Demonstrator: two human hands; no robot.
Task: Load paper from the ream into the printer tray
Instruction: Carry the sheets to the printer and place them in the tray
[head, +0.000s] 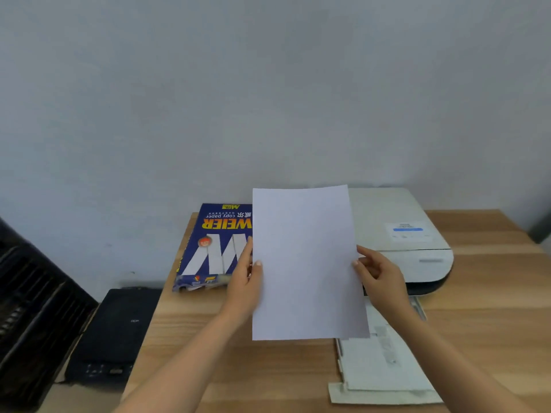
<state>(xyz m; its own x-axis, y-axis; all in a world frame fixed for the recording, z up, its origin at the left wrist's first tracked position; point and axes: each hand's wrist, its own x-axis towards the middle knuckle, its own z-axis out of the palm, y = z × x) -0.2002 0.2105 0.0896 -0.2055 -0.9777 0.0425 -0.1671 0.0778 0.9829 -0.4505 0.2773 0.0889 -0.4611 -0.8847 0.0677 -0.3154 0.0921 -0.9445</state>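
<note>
A white stack of paper [307, 263] is held upright above the wooden table, in the middle of the view. My left hand [246, 281] grips its left edge and my right hand [380, 277] grips its right edge. The blue ream [213, 248], with its near end torn, lies flat on the table behind my left hand. The white printer [402, 234] stands at the back right, partly hidden by the paper. Its pulled-out tray [384, 368] stretches toward me under my right forearm.
The wooden table [238, 368] runs up to a plain wall. Off its left edge, lower down, sit a flat black device [116, 332] and a black slatted object [32, 311]. A dark object [541, 231] shows at the far right edge.
</note>
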